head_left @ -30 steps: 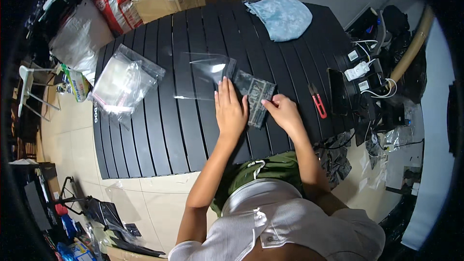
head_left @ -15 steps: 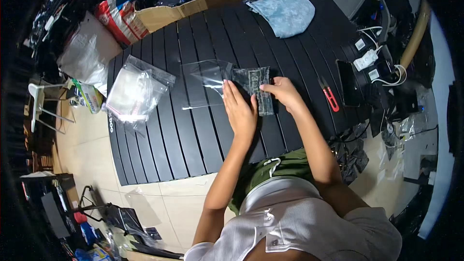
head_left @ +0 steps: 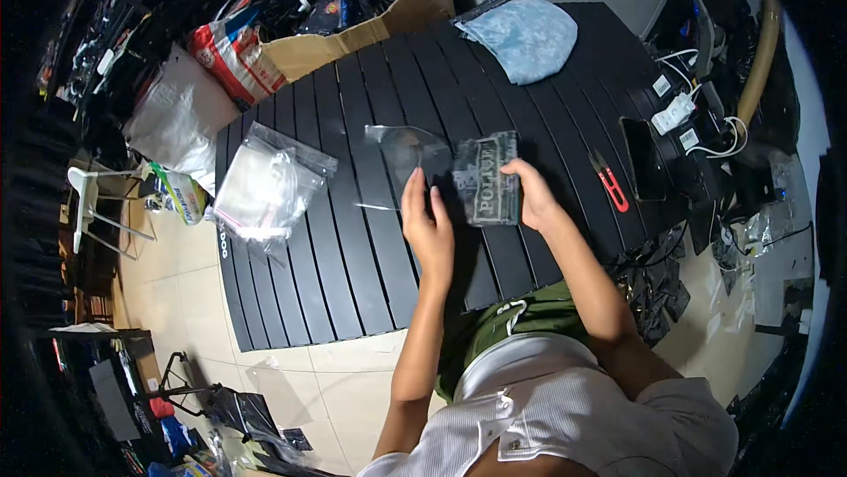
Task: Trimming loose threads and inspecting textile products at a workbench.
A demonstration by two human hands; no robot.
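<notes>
**Patch held at the mouth of the clear bag, not yet inside**

The right hand (head_left: 529, 199) has its grip closed on a dark rectangular fabric patch with pale lettering (head_left: 485, 179), holding it just above the black slatted surface (head_left: 353, 256). The left hand (head_left: 430, 225) rests with fingers spread and flat, clamped on nothing, pressing the near edge of a clear empty plastic sleeve (head_left: 401, 155) that lies just left of the patch. By the look of it, bagging is only beginning: the patch sits outside the sleeve. A filled clear zip bag (head_left: 265, 186) lies well to the left; red snips (head_left: 610, 181) lie to the right.
</notes>
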